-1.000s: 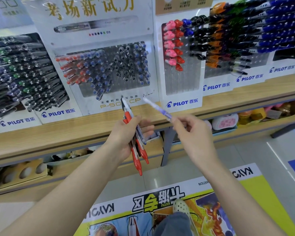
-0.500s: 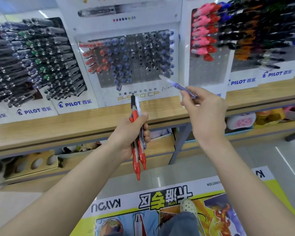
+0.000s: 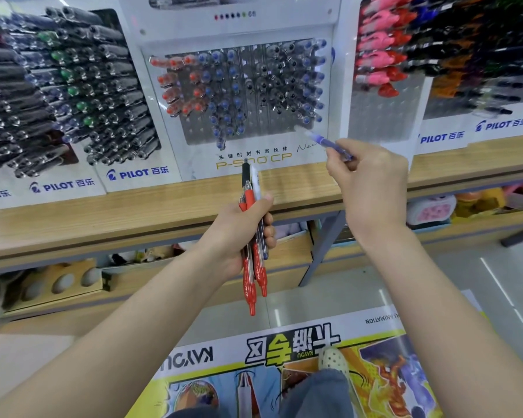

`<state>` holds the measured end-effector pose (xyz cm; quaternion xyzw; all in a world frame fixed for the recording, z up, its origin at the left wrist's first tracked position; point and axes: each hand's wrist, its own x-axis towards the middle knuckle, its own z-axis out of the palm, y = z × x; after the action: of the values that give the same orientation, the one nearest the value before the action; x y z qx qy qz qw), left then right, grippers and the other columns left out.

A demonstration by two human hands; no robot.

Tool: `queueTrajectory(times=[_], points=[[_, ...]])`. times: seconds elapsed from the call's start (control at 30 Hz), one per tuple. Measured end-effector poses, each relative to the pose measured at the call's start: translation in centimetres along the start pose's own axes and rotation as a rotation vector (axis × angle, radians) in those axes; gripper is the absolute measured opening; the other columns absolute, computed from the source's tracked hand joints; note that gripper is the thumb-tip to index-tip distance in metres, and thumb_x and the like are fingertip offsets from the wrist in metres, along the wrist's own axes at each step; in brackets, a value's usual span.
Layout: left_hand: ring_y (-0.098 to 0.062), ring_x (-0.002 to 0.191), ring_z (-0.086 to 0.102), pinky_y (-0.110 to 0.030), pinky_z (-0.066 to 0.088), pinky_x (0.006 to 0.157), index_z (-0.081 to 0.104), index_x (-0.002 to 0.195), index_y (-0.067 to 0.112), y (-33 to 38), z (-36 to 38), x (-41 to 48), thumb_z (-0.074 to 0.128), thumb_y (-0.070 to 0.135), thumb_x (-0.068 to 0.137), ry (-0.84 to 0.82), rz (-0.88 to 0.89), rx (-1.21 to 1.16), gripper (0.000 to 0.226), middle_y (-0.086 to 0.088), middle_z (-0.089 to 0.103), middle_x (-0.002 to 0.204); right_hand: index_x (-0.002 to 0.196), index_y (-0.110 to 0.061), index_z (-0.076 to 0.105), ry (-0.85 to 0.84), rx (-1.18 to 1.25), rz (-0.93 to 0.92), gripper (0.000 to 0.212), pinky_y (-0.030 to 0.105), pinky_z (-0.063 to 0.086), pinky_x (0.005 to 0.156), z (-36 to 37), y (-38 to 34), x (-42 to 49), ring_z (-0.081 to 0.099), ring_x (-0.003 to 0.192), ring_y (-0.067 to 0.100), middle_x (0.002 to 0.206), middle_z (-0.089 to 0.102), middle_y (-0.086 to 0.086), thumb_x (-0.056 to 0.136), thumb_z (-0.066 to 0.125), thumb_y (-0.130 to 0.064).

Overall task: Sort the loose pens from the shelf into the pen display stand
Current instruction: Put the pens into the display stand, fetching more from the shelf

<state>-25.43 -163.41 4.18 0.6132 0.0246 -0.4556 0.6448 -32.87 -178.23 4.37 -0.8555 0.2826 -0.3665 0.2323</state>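
Note:
My left hand [image 3: 242, 230] grips a bundle of loose pens [image 3: 252, 242], red ones with a black-tipped and a white one, held upright in front of the wooden shelf edge. My right hand [image 3: 369, 182] pinches a single blue pen [image 3: 326, 143], its tip angled up and left toward the lower right corner of the pen display stand [image 3: 248, 140]. The stand is a clear perforated panel with red pen caps at the left, blue in the middle and right, black between. Several holes in its bottom rows are vacant.
More Pilot racks flank the stand: black and green pens [image 3: 58, 95] at left, pink, red and dark pens [image 3: 384, 55] at right. A wooden shelf [image 3: 133, 212] runs below them, with a lower shelf of boxes. A printed floor mat [image 3: 284, 372] lies under my feet.
The view has moved closer to the stand. My right hand has carried the blue pen up and toward the stand's lower right corner. The left hand keeps its bundle steady.

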Motion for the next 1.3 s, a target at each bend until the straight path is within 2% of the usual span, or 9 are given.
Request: queueTrajectory(times=[0.13,0.33,0.47,0.7,0.77,0.87,1.07,1.17,1.3], points=[[-0.010,0.043,0.044,-0.024,0.042,0.048,0.051,0.081,0.007,0.1,0.0,-0.3,0.058,0.024,0.092,-0.013,-0.017,-0.006,0.021,0.000,0.047,0.056,0.085,-0.004,0.067,0.009,-0.073,-0.101,0.021,0.041,0.047,0.056,0.1,-0.6,0.5,0.052,0.059,0.029,0.069,0.058,0.009,0.091,0.054,-0.019],[-0.012,0.043,0.044,-0.026,0.045,0.052,0.050,0.076,0.009,0.1,-0.3,0.0,0.058,0.027,0.093,-0.015,-0.010,0.032,0.026,0.002,0.047,0.050,0.097,-0.005,0.070,0.083,-0.049,-0.123,0.021,0.040,0.051,0.058,0.3,0.1,-0.2,0.059,0.063,0.027,0.076,0.064,0.010,0.090,0.056,-0.020],[-0.009,0.042,0.043,-0.022,0.042,0.045,0.051,0.082,0.008,-0.3,-0.3,-0.1,0.058,0.024,0.093,-0.002,-0.006,-0.015,0.020,0.001,0.047,0.056,0.094,-0.005,0.070,0.134,-0.083,-0.159,0.023,0.040,0.051,0.055,0.9,0.0,-0.2,0.057,0.058,0.029,0.071,0.063,0.012,0.089,0.054,-0.021],[-0.010,0.041,0.043,-0.022,0.041,0.044,0.052,0.077,0.008,-0.5,-1.2,-0.4,0.058,0.025,0.093,-0.006,-0.011,-0.011,0.023,-0.001,0.046,0.055,0.090,-0.007,0.069,0.012,-0.137,-0.070,0.022,0.034,0.037,0.059,1.5,-0.3,0.1,0.051,0.064,0.027,0.073,0.060,0.011,0.092,0.052,-0.021],[-0.010,0.042,0.042,-0.021,0.040,0.043,0.052,0.081,0.008,-0.4,-1.3,-0.5,0.058,0.024,0.092,0.000,-0.009,-0.031,0.021,0.000,0.047,0.055,0.095,-0.007,0.068,-0.024,-0.114,-0.032,0.020,0.033,0.040,0.064,1.7,-0.8,0.7,0.055,0.070,0.026,0.080,0.063,0.009,0.093,0.053,-0.020],[-0.010,0.043,0.042,-0.021,0.040,0.043,0.051,0.084,0.008,-0.3,-1.5,-0.5,0.058,0.023,0.093,-0.002,-0.016,-0.046,0.019,-0.001,0.046,0.057,0.102,-0.006,0.064,-0.020,-0.066,0.034,0.020,0.038,0.049,0.074,2.4,-1.5,1.4,0.061,0.079,0.026,0.087,0.067,0.010,0.092,0.057,-0.021],[-0.009,0.041,0.042,-0.021,0.041,0.042,0.052,0.092,0.007,0.1,-1.8,-0.3,0.059,0.026,0.092,-0.011,-0.031,-0.080,0.021,0.001,0.048,0.055,0.095,-0.007,0.055,0.036,0.075,0.106,0.022,0.040,0.051,0.070,3.9,-1.9,1.6,0.062,0.073,0.022,0.077,0.061,0.002,0.088,0.064,-0.026],[-0.009,0.042,0.043,-0.020,0.041,0.042,0.055,0.086,0.008,0.2,-2.0,-0.1,0.058,0.032,0.091,-0.022,-0.031,-0.074,0.025,0.001,0.048,0.055,0.093,-0.006,0.061,0.066,0.078,0.027,0.020,0.035,0.049,0.069,3.9,-1.6,1.1,0.056,0.071,0.017,0.077,0.057,-0.001,0.087,0.064,-0.025],[-0.009,0.042,0.043,-0.019,0.041,0.042,0.054,0.084,0.009,0.4,-2.0,0.1,0.057,0.035,0.091,-0.034,-0.042,-0.075,0.027,0.002,0.047,0.055,0.108,-0.006,0.066,0.069,0.053,-0.045,0.023,0.027,0.050,0.073,4.0,-1.2,0.8,0.058,0.079,0.015,0.096,0.064,0.008,0.093,0.054,-0.020]])
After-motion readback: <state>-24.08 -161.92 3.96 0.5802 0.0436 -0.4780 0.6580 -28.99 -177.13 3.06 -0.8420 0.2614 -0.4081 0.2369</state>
